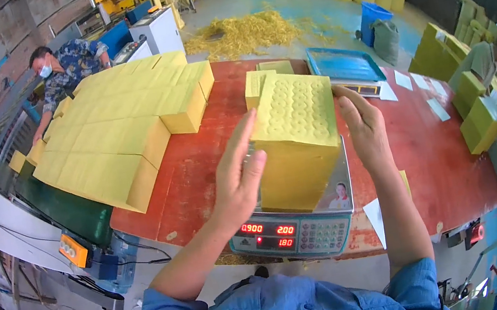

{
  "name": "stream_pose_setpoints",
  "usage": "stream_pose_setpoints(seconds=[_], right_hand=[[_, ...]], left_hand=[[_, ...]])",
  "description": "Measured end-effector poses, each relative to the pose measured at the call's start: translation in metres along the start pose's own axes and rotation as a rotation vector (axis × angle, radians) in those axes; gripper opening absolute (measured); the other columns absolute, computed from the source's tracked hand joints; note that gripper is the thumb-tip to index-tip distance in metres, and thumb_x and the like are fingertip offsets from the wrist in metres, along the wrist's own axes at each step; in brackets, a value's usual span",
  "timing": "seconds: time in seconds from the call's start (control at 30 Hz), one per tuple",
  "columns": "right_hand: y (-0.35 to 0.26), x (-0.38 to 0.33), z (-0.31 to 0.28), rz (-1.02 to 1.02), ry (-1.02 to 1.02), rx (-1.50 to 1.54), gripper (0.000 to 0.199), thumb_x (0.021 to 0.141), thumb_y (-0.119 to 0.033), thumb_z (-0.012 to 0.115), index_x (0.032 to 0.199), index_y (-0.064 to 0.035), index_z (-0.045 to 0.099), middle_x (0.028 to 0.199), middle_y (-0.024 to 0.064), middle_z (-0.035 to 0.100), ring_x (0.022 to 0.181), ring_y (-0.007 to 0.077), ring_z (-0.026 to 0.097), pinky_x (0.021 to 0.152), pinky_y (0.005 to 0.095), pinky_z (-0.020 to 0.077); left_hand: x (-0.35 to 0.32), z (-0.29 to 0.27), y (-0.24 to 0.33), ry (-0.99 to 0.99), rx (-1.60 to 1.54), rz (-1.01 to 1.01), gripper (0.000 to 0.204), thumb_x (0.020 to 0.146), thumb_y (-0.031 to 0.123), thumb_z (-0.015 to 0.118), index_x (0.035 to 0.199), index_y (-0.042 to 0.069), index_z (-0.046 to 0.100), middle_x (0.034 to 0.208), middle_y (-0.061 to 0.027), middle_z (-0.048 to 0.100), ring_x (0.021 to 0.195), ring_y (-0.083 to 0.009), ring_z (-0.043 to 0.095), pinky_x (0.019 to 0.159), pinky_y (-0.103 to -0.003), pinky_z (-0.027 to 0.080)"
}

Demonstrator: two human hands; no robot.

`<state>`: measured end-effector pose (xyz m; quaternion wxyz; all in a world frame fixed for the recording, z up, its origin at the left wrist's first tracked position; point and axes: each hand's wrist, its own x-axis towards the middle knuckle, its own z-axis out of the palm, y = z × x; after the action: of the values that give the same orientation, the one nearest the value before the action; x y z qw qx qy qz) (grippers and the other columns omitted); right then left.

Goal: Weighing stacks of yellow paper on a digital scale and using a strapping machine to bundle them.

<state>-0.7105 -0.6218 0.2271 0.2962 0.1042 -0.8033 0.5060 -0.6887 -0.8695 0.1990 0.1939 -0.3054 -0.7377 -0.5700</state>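
Observation:
A tall stack of yellow paper (pixel 293 108), its top sheet pressed with rows of round coin-like marks, rests on a weighing scale (pixel 292 237) with lit red digits. My left hand (pixel 236 180) is at the stack's left side, fingers straight and thumb apart. On the other side, my right hand (pixel 365 125) has its fingers stretched along the upper right edge. Both hands are open and flank the stack; whether the palms press on it I cannot tell. Behind it lies a smaller yellow paper bundle (pixel 255 87), partly hidden.
The red table (pixel 192 171) carries many yellow paper stacks (pixel 118 124) on the left. A blue tray (pixel 344 64) sits on another scale at the back. White slips (pixel 403 80) lie to the right. One person (pixel 67 70) works at far left, another (pixel 488 63) at far right.

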Motion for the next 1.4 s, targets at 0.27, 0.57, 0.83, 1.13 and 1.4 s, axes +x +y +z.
stream_pose_setpoints(seconds=[0.27,0.57,0.83,1.13,1.4], right_hand=[[-0.002,0.006,0.017,0.01,0.023,-0.035,0.034,0.099,-0.017,0.055,0.126,0.0028,0.061,0.112,0.0144,0.069,0.098,0.0176,0.064,0.088,0.0301,0.0495],[-0.041,-0.012,0.008,-0.162,0.055,0.002,0.027,0.092,-0.007,0.061,0.117,0.0008,0.066,0.122,0.0151,0.065,0.115,0.0217,0.059,0.098,0.0326,0.0447],[-0.05,-0.041,0.017,-0.289,0.423,0.127,0.024,0.089,-0.004,0.059,0.11,0.0044,0.067,0.102,0.0145,0.069,0.091,0.0188,0.064,0.084,0.03,0.0485],[-0.027,-0.062,-0.016,-0.217,0.154,0.188,0.02,0.09,-0.007,0.061,0.103,0.0041,0.071,0.112,0.0154,0.069,0.109,0.0205,0.061,0.099,0.0338,0.042],[-0.032,-0.071,-0.022,0.041,0.2,0.199,0.02,0.091,-0.012,0.065,0.104,0.0023,0.072,0.111,0.0146,0.07,0.103,0.0184,0.062,0.093,0.0279,0.0436]], left_hand=[[0.002,-0.01,-0.015,-0.017,-0.126,0.087,0.053,0.1,0.016,0.052,0.146,-0.005,0.036,0.151,-0.0206,0.039,0.141,-0.0315,0.036,0.116,-0.04,0.027],[0.04,-0.037,-0.015,-0.184,0.136,0.349,0.054,0.101,0.039,0.045,0.138,0.001,0.051,0.149,-0.0194,0.041,0.144,-0.0349,0.03,0.116,-0.046,0.024],[0.032,-0.056,-0.023,0.082,0.031,0.335,0.071,0.102,0.053,0.03,0.147,-0.001,0.034,0.15,-0.0221,0.039,0.143,-0.0331,0.033,0.116,-0.046,0.024],[0.011,-0.047,-0.013,0.202,-0.153,0.039,0.072,0.102,0.055,0.029,0.148,0.0,0.032,0.148,-0.0247,0.04,0.143,-0.0328,0.032,0.116,-0.047,0.024],[0.012,-0.041,-0.01,0.193,-0.207,-0.095,0.07,0.101,0.053,0.034,0.147,0.0,0.034,0.146,-0.0229,0.044,0.139,-0.0302,0.037,0.113,-0.046,0.028]])
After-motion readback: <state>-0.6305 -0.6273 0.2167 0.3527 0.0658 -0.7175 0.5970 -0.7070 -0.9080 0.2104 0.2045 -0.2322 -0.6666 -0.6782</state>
